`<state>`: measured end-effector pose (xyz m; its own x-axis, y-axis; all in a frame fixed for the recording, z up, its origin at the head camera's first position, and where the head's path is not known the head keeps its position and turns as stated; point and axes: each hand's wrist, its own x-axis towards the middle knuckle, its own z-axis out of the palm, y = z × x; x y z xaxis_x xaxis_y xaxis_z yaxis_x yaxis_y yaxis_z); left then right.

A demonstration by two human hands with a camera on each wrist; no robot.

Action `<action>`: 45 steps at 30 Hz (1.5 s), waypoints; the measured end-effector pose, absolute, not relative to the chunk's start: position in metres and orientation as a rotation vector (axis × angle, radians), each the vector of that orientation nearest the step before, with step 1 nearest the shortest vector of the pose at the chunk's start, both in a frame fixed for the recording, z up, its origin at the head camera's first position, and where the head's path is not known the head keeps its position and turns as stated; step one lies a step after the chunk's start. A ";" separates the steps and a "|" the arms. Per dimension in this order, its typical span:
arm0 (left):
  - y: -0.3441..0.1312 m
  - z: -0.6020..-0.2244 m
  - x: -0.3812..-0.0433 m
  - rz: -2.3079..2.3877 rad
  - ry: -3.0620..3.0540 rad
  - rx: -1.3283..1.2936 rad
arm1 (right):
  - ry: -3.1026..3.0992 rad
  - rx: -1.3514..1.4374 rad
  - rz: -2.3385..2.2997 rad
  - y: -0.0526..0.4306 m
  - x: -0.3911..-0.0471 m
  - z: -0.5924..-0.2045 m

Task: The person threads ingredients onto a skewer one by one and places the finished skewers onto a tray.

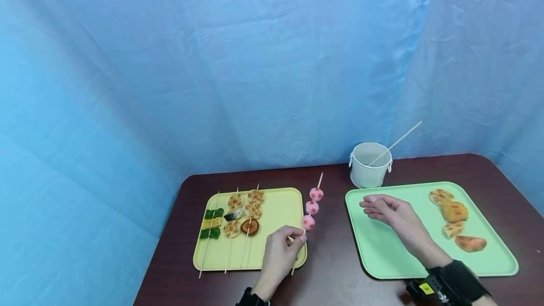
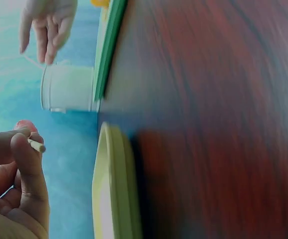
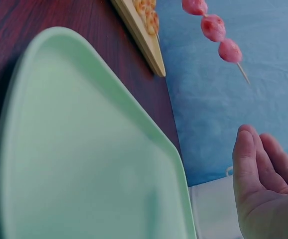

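Note:
Between thumb and forefinger my left hand (image 1: 280, 251) pinches the lower part of a skewer (image 1: 320, 181) that carries pink balls (image 1: 312, 208). The skewer slants up over the right edge of the yellow tray (image 1: 280, 211); in the left wrist view its blunt stick end (image 2: 37, 145) pokes out past the thumb. My right hand (image 1: 397, 218) hovers over the left part of the green tray (image 1: 391, 259), fingers extended and nothing in them. The right wrist view shows these fingers (image 3: 244, 154) apart from the pink balls (image 3: 213, 28).
Several loaded skewers lie on the yellow tray's left half, with green and yellow pieces (image 1: 211, 223), lotus slices (image 1: 256, 196) and a mushroom (image 1: 250, 226). Loose food pieces (image 1: 454, 211) lie on the green tray's right side. Behind it stands a white bucket (image 1: 367, 174) with a bare stick (image 1: 401, 138).

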<state>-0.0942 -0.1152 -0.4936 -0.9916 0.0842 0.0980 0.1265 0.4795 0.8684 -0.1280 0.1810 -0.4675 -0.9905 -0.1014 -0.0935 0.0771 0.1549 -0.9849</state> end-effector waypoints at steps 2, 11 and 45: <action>-0.121 -0.494 -0.095 -1.510 -2.675 -0.187 | 2.282 -0.029 -1.949 0.181 -0.127 -0.466; -0.150 -0.500 -0.097 -1.259 -2.715 -0.140 | 2.393 -0.011 -1.817 0.182 -0.123 -0.464; -0.178 -0.509 -0.109 -0.858 -2.908 -0.070 | 2.358 -0.010 -1.772 0.181 -0.123 -0.470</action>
